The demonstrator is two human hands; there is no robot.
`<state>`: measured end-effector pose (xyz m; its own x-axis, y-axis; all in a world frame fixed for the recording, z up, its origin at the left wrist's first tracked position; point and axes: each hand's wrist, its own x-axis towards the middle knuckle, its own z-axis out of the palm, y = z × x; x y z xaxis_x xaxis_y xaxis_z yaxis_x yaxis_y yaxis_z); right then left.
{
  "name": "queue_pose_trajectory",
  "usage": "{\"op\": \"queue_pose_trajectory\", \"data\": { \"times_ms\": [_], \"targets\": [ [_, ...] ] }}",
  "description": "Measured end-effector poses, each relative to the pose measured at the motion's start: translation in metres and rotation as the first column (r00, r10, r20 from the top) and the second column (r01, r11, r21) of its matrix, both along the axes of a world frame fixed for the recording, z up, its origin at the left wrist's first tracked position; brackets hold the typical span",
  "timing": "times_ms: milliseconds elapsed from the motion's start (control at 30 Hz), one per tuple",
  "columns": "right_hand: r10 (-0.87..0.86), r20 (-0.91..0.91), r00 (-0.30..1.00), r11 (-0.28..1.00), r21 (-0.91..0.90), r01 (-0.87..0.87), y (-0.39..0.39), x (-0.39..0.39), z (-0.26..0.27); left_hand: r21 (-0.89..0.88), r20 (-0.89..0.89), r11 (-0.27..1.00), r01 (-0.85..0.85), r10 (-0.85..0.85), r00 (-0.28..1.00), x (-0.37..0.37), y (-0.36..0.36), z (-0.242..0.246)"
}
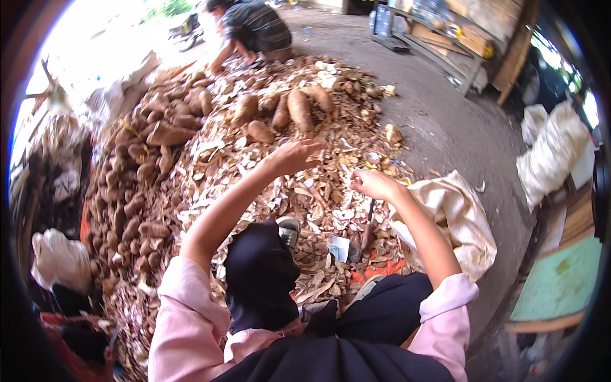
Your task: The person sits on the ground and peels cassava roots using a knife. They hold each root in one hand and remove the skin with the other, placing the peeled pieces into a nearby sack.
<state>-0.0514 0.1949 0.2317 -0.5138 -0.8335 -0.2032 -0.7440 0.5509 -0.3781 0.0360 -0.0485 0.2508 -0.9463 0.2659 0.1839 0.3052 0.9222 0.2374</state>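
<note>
My left hand (300, 155) hangs over a heap of peel with its fingers stretched out and nothing visible in it. Just beyond lie several large brown cassava-like roots (299, 110). My right hand (374, 184), its fingers bent and apart, is also without a visible object. Below it, a knife (367, 229) with a brown handle lies on the pale and brown peelings (310, 191). A cream woven sack (453, 215) slumps beside my right forearm. Between my feet and the knife lies a small printed packet (339, 248).
Many smaller brown roots (129, 191) are piled at left. A person (258, 28) crouches beyond the heap. At right stand a white filled sack (553, 148) and a green-topped table (558, 281). A wooden bench (439, 45) carries bottles and boxes at the back.
</note>
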Motion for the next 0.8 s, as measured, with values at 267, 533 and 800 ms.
{"op": "queue_pose_trajectory", "data": {
  "times_ms": [267, 533, 800],
  "targets": [
    [0.124, 0.086, 0.989, 0.98, -0.168, -0.108, -0.127, -0.027, -0.095, 0.534, 0.114, 0.699, -0.476, 0.499, 0.859, 0.038, -0.096, -0.159],
    [0.082, 0.262, 0.962, 0.991, 0.077, -0.105, -0.208, -0.097, -0.209, 0.752, 0.31, 0.122, -0.647, 0.802, 0.511, -0.003, -0.145, -0.254],
    [0.043, 0.262, 0.964, 0.81, -0.574, 0.12, -0.422, -0.157, -0.24, 0.744, -0.037, 0.291, -0.601, 0.917, 0.398, -0.095, -0.283, -0.253]
  ]
}}
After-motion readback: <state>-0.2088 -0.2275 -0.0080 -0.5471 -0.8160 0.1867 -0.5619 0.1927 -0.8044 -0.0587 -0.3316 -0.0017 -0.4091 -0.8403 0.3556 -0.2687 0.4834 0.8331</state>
